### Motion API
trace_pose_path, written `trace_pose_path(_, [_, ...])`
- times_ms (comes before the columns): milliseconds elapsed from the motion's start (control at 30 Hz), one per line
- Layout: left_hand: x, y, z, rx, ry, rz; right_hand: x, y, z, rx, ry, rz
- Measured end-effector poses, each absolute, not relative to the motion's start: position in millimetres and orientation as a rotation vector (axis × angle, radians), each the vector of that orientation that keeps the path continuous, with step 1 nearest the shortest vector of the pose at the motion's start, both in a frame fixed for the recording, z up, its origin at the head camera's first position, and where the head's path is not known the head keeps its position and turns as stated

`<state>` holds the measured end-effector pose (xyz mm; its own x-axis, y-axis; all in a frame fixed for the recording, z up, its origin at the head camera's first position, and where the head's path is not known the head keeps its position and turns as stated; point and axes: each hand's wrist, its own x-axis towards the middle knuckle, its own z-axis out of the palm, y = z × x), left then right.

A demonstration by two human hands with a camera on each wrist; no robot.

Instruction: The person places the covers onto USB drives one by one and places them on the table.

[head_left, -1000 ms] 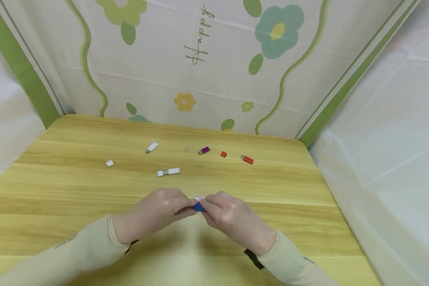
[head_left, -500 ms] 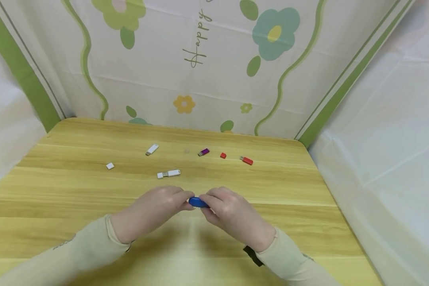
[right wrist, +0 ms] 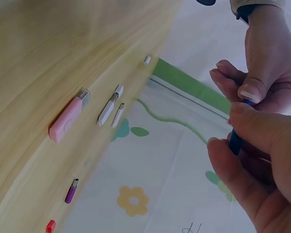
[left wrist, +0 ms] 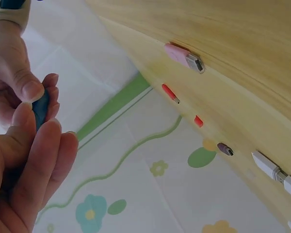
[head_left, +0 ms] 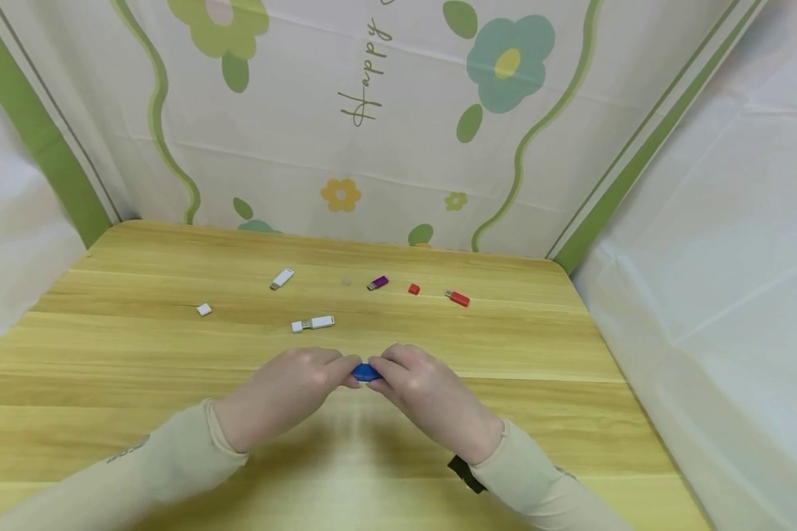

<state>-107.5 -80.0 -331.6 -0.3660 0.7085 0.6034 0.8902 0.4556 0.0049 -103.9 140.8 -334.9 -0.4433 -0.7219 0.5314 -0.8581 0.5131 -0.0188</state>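
Both hands meet at the front middle of the table, raised above it, on a small blue USB stick (head_left: pixel 367 372). Its left end is pinched between the thumb and fingers of my left hand (head_left: pixel 291 387). My right hand (head_left: pixel 432 402) pinches the other end. Fingers cover much of the blue stick, and no metal plug shows on it. In the left wrist view a pink USB stick (left wrist: pixel 177 53) lies on the table with its metal plug bare or under a clear cap; I cannot tell which. The hands hide this pink stick in the head view.
Farther back on the wooden table (head_left: pixel 139 354) lie a white USB stick (head_left: pixel 322 322) with its cap (head_left: pixel 297 327) by the plug, another white stick (head_left: pixel 284 277), a white cap (head_left: pixel 204 310), a purple stick (head_left: pixel 378 282), a red cap (head_left: pixel 414 289) and a red stick (head_left: pixel 460 299).
The blue stick has come up slightly and hides the pink stick that showed behind it a second ago. Both hands keep their pinch and now sit closer along it than half a second ago.
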Motion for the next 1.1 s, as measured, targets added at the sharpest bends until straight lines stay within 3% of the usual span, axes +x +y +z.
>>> trace_pose_path(500, [-113.5,-77.0,-326.3,-1.337,-2.098,-0.423,-109.4,140.7,-323.8,1.324,-2.221,0.328])
trace_pose_path(867, [-152.6,-66.6,-340.3,-1.28,-2.483,-0.548,-147.1,145.4,-334.3,1.309,-2.471,0.406])
trace_pose_path(1100, [-184.6,-55.3,-352.5,-1.185,-2.774,-0.657,-177.4,147.1,-351.1,1.155,-2.757,0.541])
